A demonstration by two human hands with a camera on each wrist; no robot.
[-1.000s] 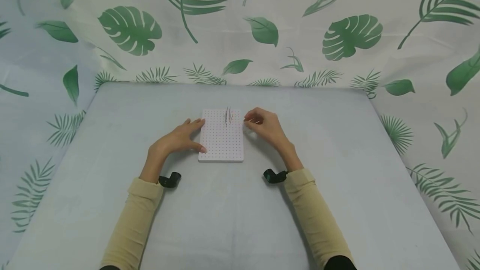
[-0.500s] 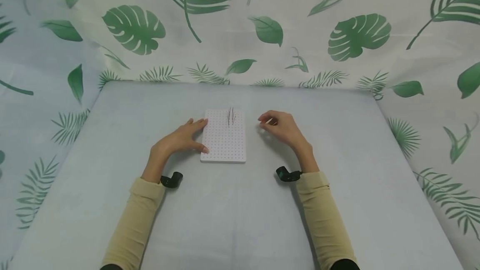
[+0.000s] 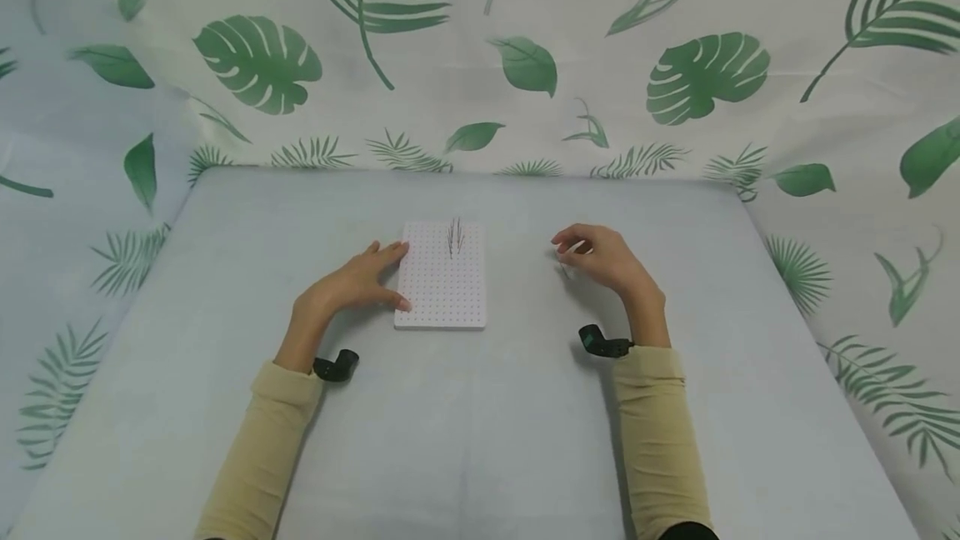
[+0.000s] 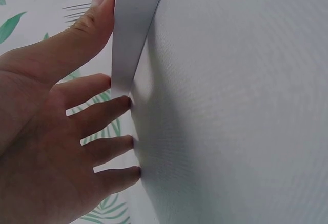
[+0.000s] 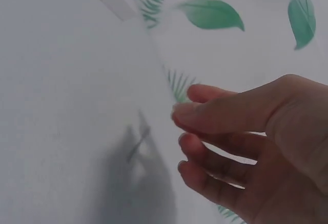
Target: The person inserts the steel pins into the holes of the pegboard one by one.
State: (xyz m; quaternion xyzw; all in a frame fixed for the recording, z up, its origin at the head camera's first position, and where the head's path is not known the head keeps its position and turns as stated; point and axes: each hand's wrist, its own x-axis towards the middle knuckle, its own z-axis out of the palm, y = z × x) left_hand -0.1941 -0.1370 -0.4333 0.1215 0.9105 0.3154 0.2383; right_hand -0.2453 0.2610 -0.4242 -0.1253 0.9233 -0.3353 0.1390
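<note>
A white board [image 3: 442, 282] with rows of small holes lies flat on the table. Several thin dark sticks [image 3: 454, 238] stand upright near its far edge. My left hand [image 3: 352, 280] rests against the board's left side, fingers spread, with thumb and a fingertip touching its edge; the left wrist view has the thumb [image 4: 82, 42] along the board's side. Off to the right of the board, my right hand [image 3: 603, 258] hovers over the table, loosely curled, with nothing visible between the fingertips. A thin stick [image 5: 138, 144], blurred, appears just below and apart from that hand.
White cloth covers the table [image 3: 465, 415]. A leaf-patterned curtain [image 3: 420, 115] hangs behind and at both sides. Each wrist carries a small black camera, the left one [image 3: 337, 366] and the right one [image 3: 603, 342].
My right hand has moved right, away from the board, and the thin stick it pinched has left its fingers. Fewer sticks stand on the board. My left hand stays in place.
</note>
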